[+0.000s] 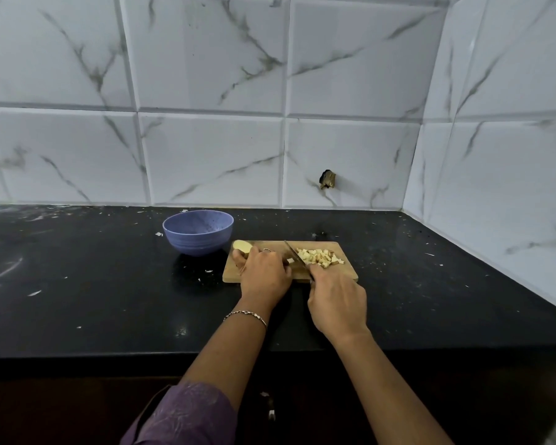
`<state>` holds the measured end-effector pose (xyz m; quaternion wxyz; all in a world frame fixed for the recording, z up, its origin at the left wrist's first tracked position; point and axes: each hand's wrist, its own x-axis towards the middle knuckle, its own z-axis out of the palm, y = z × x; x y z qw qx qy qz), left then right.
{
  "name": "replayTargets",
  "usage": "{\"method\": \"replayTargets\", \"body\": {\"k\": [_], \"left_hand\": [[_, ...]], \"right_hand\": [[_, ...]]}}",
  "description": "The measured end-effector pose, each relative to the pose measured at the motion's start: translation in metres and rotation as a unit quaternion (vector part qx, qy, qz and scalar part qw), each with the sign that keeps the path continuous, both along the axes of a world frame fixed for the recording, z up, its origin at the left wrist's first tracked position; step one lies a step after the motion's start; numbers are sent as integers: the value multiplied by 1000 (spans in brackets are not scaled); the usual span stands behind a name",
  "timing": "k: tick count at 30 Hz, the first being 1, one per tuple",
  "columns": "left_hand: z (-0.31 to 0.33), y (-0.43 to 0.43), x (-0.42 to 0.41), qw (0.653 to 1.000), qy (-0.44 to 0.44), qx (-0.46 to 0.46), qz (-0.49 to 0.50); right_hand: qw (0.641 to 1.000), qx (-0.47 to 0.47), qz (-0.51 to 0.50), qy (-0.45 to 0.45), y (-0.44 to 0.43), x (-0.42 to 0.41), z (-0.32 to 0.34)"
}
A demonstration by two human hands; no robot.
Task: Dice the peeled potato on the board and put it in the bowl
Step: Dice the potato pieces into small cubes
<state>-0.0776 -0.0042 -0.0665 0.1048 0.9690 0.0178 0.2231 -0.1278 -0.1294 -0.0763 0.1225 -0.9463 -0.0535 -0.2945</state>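
A purple patterned sleeve (187, 412) covered the left forearm. The left hand (264, 271) curled over the pale peeled potato chunk (240, 246) at the left end of the rectangular wooden board (347, 274). The right hand (337, 300) gripped the steel knife (294, 253), its blade beside the pale diced cubes (318, 256). The round lilac bowl (198, 232) stood just beside the board.

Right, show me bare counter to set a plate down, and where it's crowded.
Widest: black stone counter left of the round blue bowl, tiled wall to front edge. Also right of the wooden cutting board, toward the corner. Crowded: the board, with left hand holding the peeled potato piece, right hand, steel knife and pale dice; bowl near its far-left corner.
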Motion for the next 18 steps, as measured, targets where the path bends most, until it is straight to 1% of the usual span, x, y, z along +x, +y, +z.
{"method": "replayTargets", "body": {"k": [4, 6, 18], "left_hand": [[0, 0, 0, 1000, 5, 3, -2], [0, 0, -1, 1000, 5, -1, -3], [0, 1, 0, 1000, -1, -21, -10]], "right_hand": [[999, 40, 1, 4, -2, -1, 1], [999, 44, 12, 4, -2, -3, 3], [999, 0, 43, 11, 0, -2, 2]]}}
